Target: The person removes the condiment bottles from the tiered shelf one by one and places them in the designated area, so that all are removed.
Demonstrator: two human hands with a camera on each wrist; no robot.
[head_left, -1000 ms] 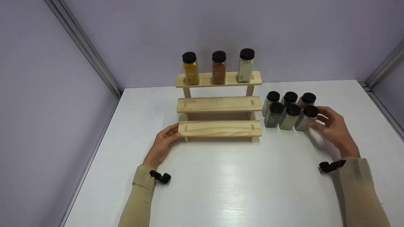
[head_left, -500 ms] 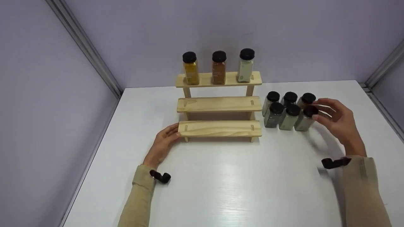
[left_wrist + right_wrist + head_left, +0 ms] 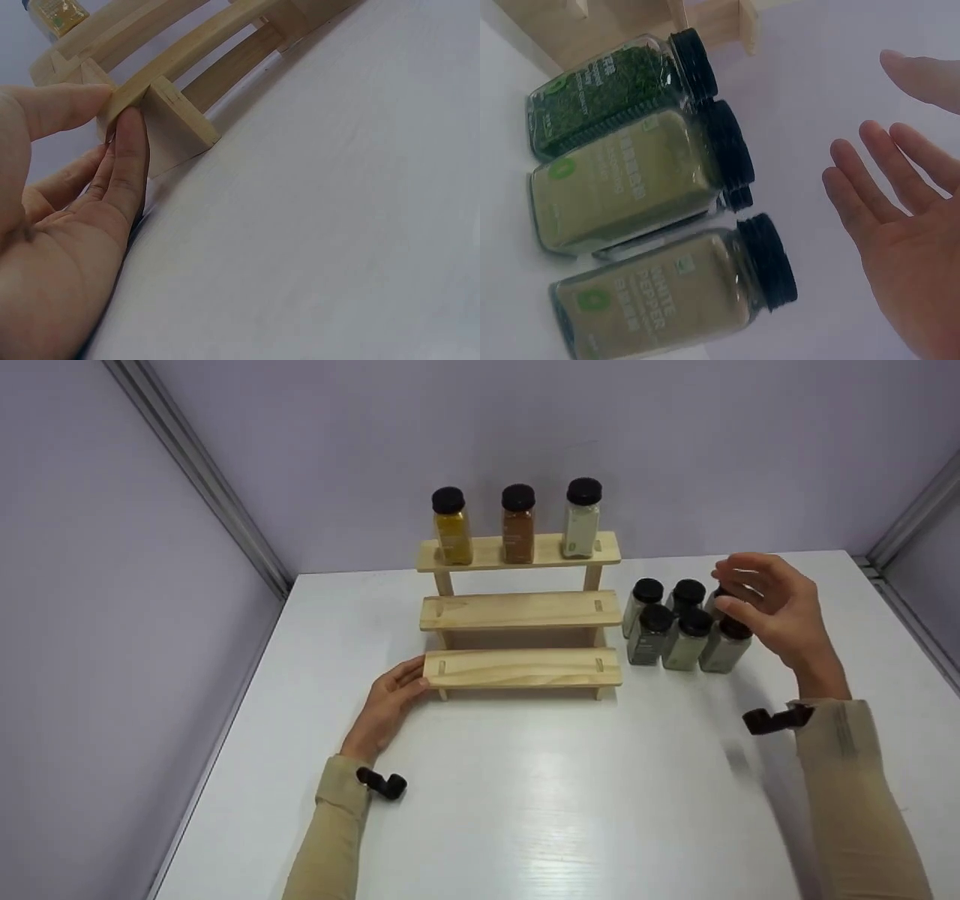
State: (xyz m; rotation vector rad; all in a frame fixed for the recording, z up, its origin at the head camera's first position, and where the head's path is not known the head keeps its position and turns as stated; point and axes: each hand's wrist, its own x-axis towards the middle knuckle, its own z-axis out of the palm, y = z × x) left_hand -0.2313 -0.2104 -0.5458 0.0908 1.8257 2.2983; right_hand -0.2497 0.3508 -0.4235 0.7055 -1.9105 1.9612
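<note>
A three-tier wooden spice rack (image 3: 520, 611) stands at the table's middle. My left hand (image 3: 386, 706) pinches the left end of its lowest shelf, thumb (image 3: 71, 105) on top and fingers beneath. On the top shelf are a yellow jar (image 3: 453, 536), a reddish-brown jar (image 3: 518, 536) and a pale green jar (image 3: 580, 532). To the rack's right, several black-lidded spice jars stand in two rows, among them a white pepper jar (image 3: 660, 296), a pale green jar (image 3: 622, 180) and a dark green herb jar (image 3: 604, 97). Holding nothing, my right hand (image 3: 780, 607) hovers over the right-hand jars, partly hiding the back one.
The white table (image 3: 480, 810) meets a pale wall (image 3: 360, 457) behind the rack. Metal corner posts (image 3: 202, 472) stand at left and right. A black wrist camera (image 3: 780, 720) sticks out from the right sleeve, another (image 3: 382, 784) from the left.
My right hand has let go of the front right jar and risen up and back above the rear jar. My left hand stays on the rack. The jars remain in place.
</note>
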